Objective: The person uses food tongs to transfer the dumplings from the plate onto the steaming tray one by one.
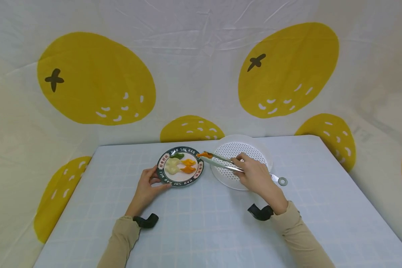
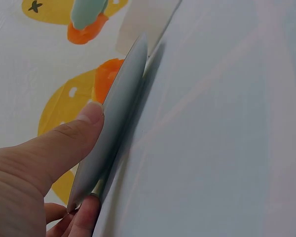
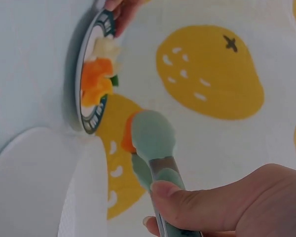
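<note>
Carefully, I steadied the plate (image 1: 164, 178) by pinching its near rim with my left hand (image 1: 146, 188) while my right hand (image 1: 254, 174) squeezed the tongs (image 1: 221, 160), keeping the orange dumpling (image 1: 203, 155) level above the plate's far edge.

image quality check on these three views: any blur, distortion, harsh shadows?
Head view: sharp, even soft light, faint shadows; wide-angle bends the table edges. Left wrist view: the plate rim is close and soft, backdrop hazy. Right wrist view: the tongs and right hand are slightly blurred, no glare.
</note>
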